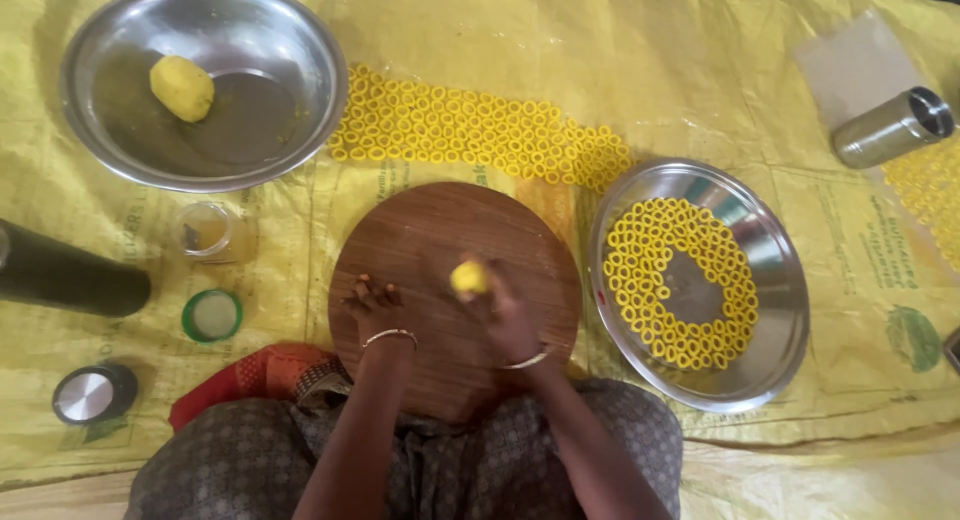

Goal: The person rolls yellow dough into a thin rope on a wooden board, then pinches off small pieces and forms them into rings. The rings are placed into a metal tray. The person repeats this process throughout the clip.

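Note:
My right hand (505,315) holds a small yellow dough ball (468,277) over the round wooden board (430,240) in front of me. Resting on the board's near left part, my left hand (373,305) has its fingers curled and holds nothing. A bigger yellow dough lump (181,88) lies in the steel bowl (290,50) at the far left. Many small yellow dough rings (470,130) lie in rows on the yellow sheet beyond the board. More rings (640,270) are laid in a circle on the steel plate (770,280) to the right.
A dark cylinder (70,277), a small glass jar (207,230), a green lid (211,315) and a round steel lid (90,393) sit at the left. A steel tumbler (893,128) lies at the far right, with more yellow rings (930,185) beside it.

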